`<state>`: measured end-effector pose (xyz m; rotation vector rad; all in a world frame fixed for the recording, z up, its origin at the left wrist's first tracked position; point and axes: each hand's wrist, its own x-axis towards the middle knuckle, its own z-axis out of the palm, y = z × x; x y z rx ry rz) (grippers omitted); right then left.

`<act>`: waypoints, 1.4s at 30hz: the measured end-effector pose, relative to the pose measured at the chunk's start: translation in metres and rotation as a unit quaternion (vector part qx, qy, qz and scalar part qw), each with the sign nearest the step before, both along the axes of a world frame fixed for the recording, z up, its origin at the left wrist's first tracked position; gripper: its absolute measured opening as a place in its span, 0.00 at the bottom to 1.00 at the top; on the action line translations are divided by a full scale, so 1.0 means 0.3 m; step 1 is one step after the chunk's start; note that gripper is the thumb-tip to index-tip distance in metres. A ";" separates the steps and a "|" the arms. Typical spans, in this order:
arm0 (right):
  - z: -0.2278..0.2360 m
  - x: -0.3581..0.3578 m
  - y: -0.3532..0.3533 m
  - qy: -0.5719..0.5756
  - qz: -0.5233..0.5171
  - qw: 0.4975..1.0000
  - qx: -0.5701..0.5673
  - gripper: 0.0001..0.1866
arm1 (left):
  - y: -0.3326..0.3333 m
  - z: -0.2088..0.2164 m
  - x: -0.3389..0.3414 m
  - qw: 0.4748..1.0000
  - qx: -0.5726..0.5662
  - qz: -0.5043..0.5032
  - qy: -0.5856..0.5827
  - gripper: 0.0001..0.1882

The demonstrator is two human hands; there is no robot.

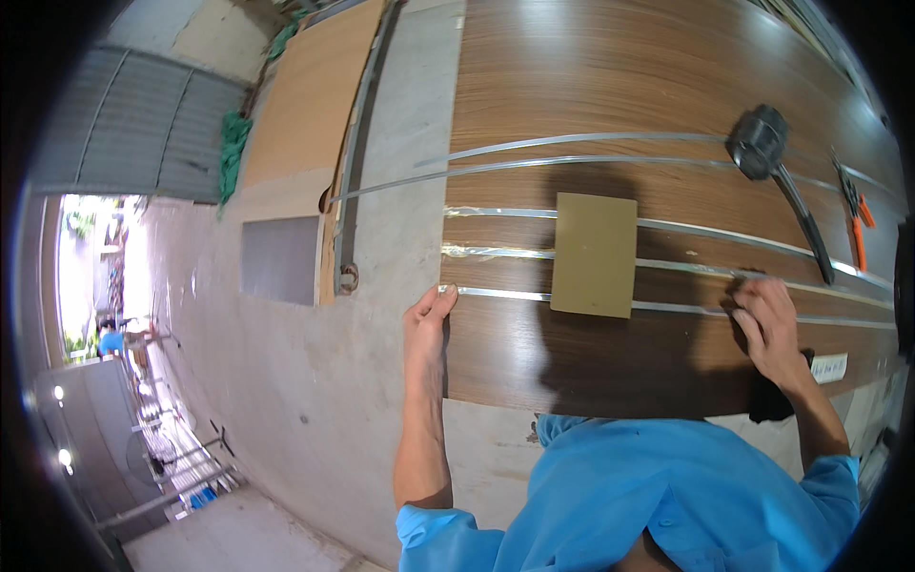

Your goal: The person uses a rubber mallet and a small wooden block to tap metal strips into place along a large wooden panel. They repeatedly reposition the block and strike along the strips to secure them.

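A thin, flat metal strip (515, 294) lies across a brown wood-grain panel (534, 353), nearest to my body. At the panel's left edge my left hand (427, 329) is closed, thumb and finger pinching the strip's end. My right hand (768, 324) rests farther along the same strip, its bent fingers and thumb on either side of it; the fingertips are partly hidden. Between my hands an olive-coloured rectangular board (595, 255) lies over this strip and two others. Shiny tape-like film (481, 253) shows at the left ends of those two.
Two more metal strips (534, 143) lie farther back, jutting past the panel's left edge. A black mallet (760, 141) and orange-handled pliers (853, 205) lie at the right. A white label (828, 368) sits near the front edge. A tan sheet (310, 95) stands left, above concrete floor.
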<state>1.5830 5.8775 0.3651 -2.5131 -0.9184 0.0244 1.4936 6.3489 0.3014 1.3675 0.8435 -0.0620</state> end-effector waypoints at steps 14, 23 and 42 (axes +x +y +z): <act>-0.138 0.349 -0.118 -0.182 -0.374 0.899 -0.133 0.24 | -0.502 0.038 0.044 0.724 0.588 -0.290 -0.216 0.39; -0.091 0.527 -0.162 -0.065 -0.367 0.927 -0.049 0.12 | -0.473 0.053 0.020 0.798 0.533 -0.231 -0.163 0.39; 0.127 0.285 -0.212 0.436 -0.093 0.854 0.267 0.12 | -0.741 0.022 -0.041 0.754 0.646 -0.102 -0.064 0.37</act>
